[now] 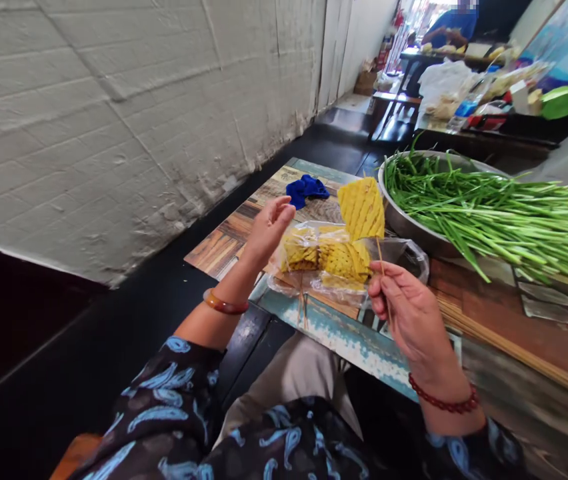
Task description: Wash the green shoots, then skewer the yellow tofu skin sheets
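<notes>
My right hand (407, 303) pinches a thin wooden skewer (381, 257). On the skewer's upper end stands a flat, yellow, scored piece of food (363, 209), raised above the table. My left hand (270, 228) hangs in the air over the table's left side, fingers apart and bent, holding nothing. Between the hands lies a clear plastic bag (291, 283) with more yellow scored pieces (341, 261) in it, some with skewers (303, 310) sticking out toward me. A crumpled blue cloth (307, 191) is just beyond my left hand.
A metal basin (411, 223) heaped with long green stalks (504, 207) stands at the right of the patterned table (219, 250). Loose skewers (509, 337) lie along its front right. A rough wall (139, 120) runs along the left. Behind, a person in blue (451, 30) stands by a cluttered table.
</notes>
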Motion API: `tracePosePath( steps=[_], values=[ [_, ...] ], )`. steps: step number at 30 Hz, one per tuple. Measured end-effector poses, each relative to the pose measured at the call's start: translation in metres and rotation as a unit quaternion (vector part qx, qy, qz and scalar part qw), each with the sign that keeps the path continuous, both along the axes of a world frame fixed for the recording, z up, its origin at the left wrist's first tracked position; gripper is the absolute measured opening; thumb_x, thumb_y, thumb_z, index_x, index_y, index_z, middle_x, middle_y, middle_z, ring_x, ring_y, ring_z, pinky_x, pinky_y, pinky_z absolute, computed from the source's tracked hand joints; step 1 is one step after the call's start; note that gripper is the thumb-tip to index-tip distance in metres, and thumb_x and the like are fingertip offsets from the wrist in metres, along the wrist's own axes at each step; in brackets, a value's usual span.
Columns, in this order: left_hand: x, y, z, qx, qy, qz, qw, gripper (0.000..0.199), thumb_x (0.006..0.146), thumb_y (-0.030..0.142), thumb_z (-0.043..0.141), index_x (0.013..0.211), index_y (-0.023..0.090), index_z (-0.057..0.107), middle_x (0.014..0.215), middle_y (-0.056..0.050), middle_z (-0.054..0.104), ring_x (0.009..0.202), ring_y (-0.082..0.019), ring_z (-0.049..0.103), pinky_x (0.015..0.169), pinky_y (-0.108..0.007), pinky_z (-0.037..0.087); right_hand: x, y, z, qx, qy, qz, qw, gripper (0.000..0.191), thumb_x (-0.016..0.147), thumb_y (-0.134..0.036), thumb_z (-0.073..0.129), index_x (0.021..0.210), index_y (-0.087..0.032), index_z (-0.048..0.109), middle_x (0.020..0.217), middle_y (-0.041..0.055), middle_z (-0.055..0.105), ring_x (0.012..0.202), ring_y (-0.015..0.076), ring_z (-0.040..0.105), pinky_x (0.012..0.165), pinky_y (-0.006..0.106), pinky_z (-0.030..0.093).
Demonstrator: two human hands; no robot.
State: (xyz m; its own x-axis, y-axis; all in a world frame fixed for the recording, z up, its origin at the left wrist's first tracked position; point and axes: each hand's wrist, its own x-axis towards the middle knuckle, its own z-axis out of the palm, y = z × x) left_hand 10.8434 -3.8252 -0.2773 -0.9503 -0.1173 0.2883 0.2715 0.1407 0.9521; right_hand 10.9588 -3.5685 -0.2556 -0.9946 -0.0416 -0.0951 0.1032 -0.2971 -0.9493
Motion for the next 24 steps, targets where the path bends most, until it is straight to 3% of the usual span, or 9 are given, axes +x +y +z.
tracePosePath(
  steps=[2, 6, 9, 11, 13, 16, 20, 22, 24],
  values=[
    [0.007, -0.013, -0.014, -0.150, 0.022, 0.008, 0.988, 0.059, 0.080, 0.052, 0.073, 0.126, 0.017, 0.060, 0.120, -0.013, 0.066, 0.107, -0.024, 0.064, 0.094, -0.038, 0.051, 0.014, 0.000, 0.002, -0.002, -0.007, 0.003, 1.000, 0.032, 0.084, -0.039, 0.075, 0.110, -0.020, 0.069, 0.071, -0.0021, 0.062, 0.052, 0.0070, 0.051, 0.044, 0.018, 0.037],
    [0.014, -0.024, -0.031, -0.394, 0.046, 0.008, 0.918, 0.069, 0.069, 0.038, 0.083, 0.129, 0.016, 0.057, 0.129, -0.015, 0.061, 0.122, -0.032, 0.056, 0.107, -0.047, 0.042, 0.039, -0.001, -0.002, 0.008, -0.011, -0.006, 1.000, 0.031, 0.086, -0.037, 0.073, 0.111, -0.019, 0.070, 0.067, -0.0022, 0.062, 0.048, 0.0059, 0.044, 0.043, 0.017, 0.034],
    [0.015, -0.018, -0.031, -0.488, 0.044, 0.012, 0.872, 0.068, 0.067, 0.030, 0.084, 0.128, 0.013, 0.058, 0.127, -0.017, 0.059, 0.121, -0.033, 0.053, 0.106, -0.047, 0.042, 0.051, -0.003, -0.006, 0.017, -0.010, -0.009, 1.000, 0.030, 0.088, -0.037, 0.071, 0.112, -0.019, 0.071, 0.064, -0.0028, 0.060, 0.047, 0.0055, 0.040, 0.042, 0.017, 0.031],
    [0.014, -0.013, -0.029, -0.518, 0.043, 0.026, 0.854, 0.055, 0.071, 0.023, 0.078, 0.123, 0.013, 0.062, 0.122, -0.016, 0.059, 0.115, -0.033, 0.054, 0.102, -0.046, 0.044, 0.056, -0.005, -0.008, 0.022, -0.012, -0.005, 1.000, 0.031, 0.088, -0.038, 0.070, 0.113, -0.019, 0.071, 0.063, -0.0033, 0.059, 0.047, 0.0055, 0.038, 0.042, 0.017, 0.030],
    [0.011, -0.010, -0.026, -0.521, 0.041, 0.043, 0.852, 0.033, 0.077, 0.017, 0.068, 0.110, 0.016, 0.067, 0.113, -0.015, 0.061, 0.108, -0.031, 0.056, 0.096, -0.044, 0.046, 0.060, -0.006, -0.007, 0.028, -0.015, 0.001, 0.999, 0.032, 0.089, -0.039, 0.069, 0.115, -0.019, 0.071, 0.061, -0.0037, 0.057, 0.047, 0.0057, 0.037, 0.041, 0.017, 0.028],
    [0.002, -0.009, -0.024, -0.456, 0.029, 0.051, 0.888, 0.012, 0.082, 0.015, 0.058, 0.087, 0.018, 0.068, 0.095, -0.011, 0.062, 0.093, -0.026, 0.058, 0.085, -0.039, 0.047, 0.066, -0.008, -0.005, 0.040, -0.016, 0.007, 0.999, 0.035, 0.090, -0.040, 0.068, 0.118, -0.019, 0.071, 0.059, -0.0045, 0.054, 0.048, 0.0063, 0.036, 0.041, 0.017, 0.025],
    [-0.014, -0.012, -0.023, -0.281, -0.005, 0.052, 0.958, 0.010, 0.083, 0.021, 0.055, 0.079, 0.018, 0.064, 0.070, -0.002, 0.058, 0.069, -0.018, 0.054, 0.067, -0.030, 0.043, 0.074, -0.012, 0.000, 0.047, -0.015, 0.010, 0.999, 0.037, 0.091, -0.041, 0.068, 0.120, -0.019, 0.070, 0.057, -0.0053, 0.050, 0.047, 0.0064, 0.035, 0.041, 0.018, 0.023],
    [-0.019, -0.013, -0.021, -0.227, -0.020, 0.058, 0.972, 0.010, 0.084, 0.022, 0.055, 0.079, 0.019, 0.063, 0.065, 0.001, 0.055, 0.064, -0.016, 0.052, 0.064, -0.029, 0.040, 0.077, -0.014, 0.002, 0.036, -0.018, 0.010, 0.999, 0.038, 0.090, -0.042, 0.068, 0.120, -0.018, 0.070, 0.056, -0.0055, 0.049, 0.048, 0.0065, 0.034, 0.041, 0.018, 0.023],
    [-0.020, -0.013, -0.017, -0.226, -0.025, 0.063, 0.972, 0.006, 0.082, 0.020, 0.057, 0.082, 0.019, 0.063, 0.063, 0.001, 0.054, 0.063, -0.016, 0.051, 0.065, -0.029, 0.040, 0.078, -0.017, 0.002, 0.018, -0.023, 0.007, 1.000, 0.039, 0.089, -0.043, 0.070, 0.118, -0.017, 0.071, 0.055, -0.0057, 0.048, 0.048, 0.0066, 0.034, 0.041, 0.018, 0.022]
  ],
)
